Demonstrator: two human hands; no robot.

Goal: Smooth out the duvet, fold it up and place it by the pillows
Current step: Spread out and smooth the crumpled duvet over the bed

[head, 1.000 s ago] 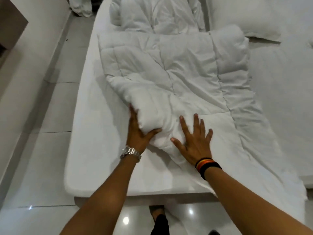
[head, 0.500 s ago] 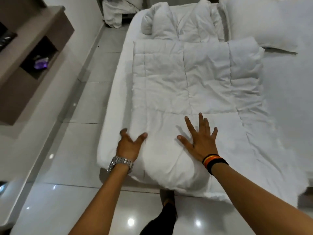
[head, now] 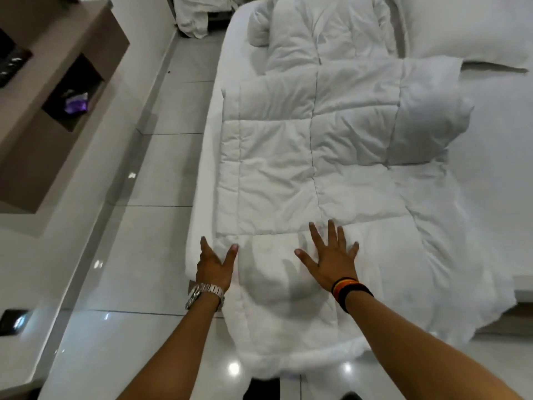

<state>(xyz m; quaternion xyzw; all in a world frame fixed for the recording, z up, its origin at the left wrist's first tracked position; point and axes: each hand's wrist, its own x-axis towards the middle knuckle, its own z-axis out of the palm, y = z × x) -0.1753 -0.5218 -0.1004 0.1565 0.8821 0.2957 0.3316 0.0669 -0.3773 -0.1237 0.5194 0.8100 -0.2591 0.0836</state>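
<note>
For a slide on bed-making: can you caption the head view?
Both hands, left and right, press flat on a white duvet spread down the bed toward the pillows.

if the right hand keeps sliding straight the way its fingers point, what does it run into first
The right hand lies flat on the duvet, fingers pointing up the bed. Just past the fingertips runs the edge of the duvet's folded upper layer; it would probably meet that first, well before the pillows.
</note>
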